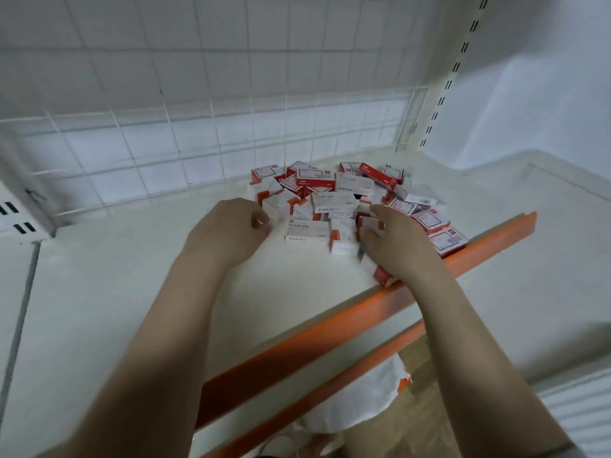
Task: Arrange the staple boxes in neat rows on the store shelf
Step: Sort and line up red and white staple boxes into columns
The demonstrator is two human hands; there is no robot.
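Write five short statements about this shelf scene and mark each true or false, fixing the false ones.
1. The staple boxes lie in a jumbled heap. True.
2. The shelf has a blue front edge. False: the front edge is orange.
3. Both the left hand and the right hand are at the near side of the heap. True.
4. A wire grid stands behind the shelf. True.
5. The boxes already stand in neat rows. False: none are lined up yet.
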